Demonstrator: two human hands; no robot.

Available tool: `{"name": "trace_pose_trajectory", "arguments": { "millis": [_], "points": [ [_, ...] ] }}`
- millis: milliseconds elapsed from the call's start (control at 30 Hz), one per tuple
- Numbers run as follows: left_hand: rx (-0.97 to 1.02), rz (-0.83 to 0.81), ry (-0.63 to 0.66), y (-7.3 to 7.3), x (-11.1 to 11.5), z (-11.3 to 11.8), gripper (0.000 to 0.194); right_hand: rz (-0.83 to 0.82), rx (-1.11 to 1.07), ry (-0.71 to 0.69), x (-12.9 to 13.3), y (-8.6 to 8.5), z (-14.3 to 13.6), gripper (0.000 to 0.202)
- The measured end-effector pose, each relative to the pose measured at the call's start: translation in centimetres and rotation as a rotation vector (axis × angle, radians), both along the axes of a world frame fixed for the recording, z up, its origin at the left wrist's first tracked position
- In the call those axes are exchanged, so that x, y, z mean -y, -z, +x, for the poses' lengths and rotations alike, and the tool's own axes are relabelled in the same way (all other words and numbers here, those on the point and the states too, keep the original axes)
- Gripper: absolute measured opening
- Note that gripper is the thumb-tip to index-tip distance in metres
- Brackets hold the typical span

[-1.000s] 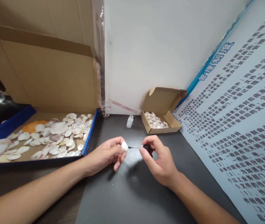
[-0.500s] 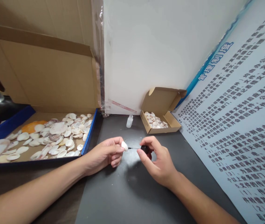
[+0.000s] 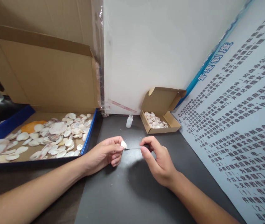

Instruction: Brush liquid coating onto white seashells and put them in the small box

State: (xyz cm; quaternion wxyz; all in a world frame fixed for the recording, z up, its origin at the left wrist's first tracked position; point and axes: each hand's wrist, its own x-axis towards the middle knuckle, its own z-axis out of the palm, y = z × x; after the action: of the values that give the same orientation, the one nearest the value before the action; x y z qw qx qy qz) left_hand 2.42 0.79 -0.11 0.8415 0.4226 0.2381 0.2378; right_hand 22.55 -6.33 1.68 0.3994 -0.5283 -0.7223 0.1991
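Between the thumb and fingers of my left hand [image 3: 109, 151] is a small white seashell [image 3: 124, 144] with dark specks, held just above the table. My right hand [image 3: 157, 158] is pinched round a small applicator brush [image 3: 134, 148]. The brush's thin clear stem points left, and its dark tip is at the shell's lower right edge; I cannot tell whether it touches. My right fingers hide the black cap. Beyond both hands stands a small open glass bottle [image 3: 129, 122] with whitish contents.
A big blue-edged cardboard box [image 3: 89, 132] with loose shells is on the left, its lid raised. At the back right, a smaller open cardboard box [image 3: 175, 127] also has shells in it. A white panel [image 3: 143, 56] rises behind the dark table [image 3: 113, 199]; a printed board [image 3: 230, 124] leans at right.
The black cap showed in my right fingers before and is now hidden as the brush has turned. The shell has tilted slightly. Both hands stay nearly in place.
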Motion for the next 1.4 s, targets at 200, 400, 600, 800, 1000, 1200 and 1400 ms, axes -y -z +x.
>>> {"name": "trace_pose_trajectory", "arguments": {
  "millis": [200,400,600,800,1000,1200,1400],
  "points": [
    [-0.012,0.024,0.005,-0.27,-0.01,0.12,0.020,-0.031,0.027,0.023,-0.02,-0.10,-0.05,0.008],
    [-0.089,0.072,-0.015,-0.47,0.10,0.21,0.018,-0.016,-0.010,-0.005,0.02,0.19,0.05,0.011],
    [-0.122,0.103,0.028,-0.59,0.15,0.30,0.024,-0.013,-0.019,0.046,-0.14,0.29,0.11,0.009],
    [-0.120,0.092,0.027,-0.55,0.19,0.38,0.022,-0.005,-0.034,0.046,-0.17,0.33,0.11,0.010],
    [-0.109,0.079,0.000,-0.53,0.21,0.36,0.024,-0.002,-0.048,0.027,-0.13,0.27,0.10,0.009],
    [-0.098,0.069,0.009,-0.46,0.16,0.29,0.023,0.020,-0.059,0.053,-0.14,0.01,0.14,0.010],
    [-0.095,0.082,0.008,-0.55,0.23,0.29,0.022,0.008,-0.034,0.028,-0.03,0.06,0.02,0.008]
  ]
}}
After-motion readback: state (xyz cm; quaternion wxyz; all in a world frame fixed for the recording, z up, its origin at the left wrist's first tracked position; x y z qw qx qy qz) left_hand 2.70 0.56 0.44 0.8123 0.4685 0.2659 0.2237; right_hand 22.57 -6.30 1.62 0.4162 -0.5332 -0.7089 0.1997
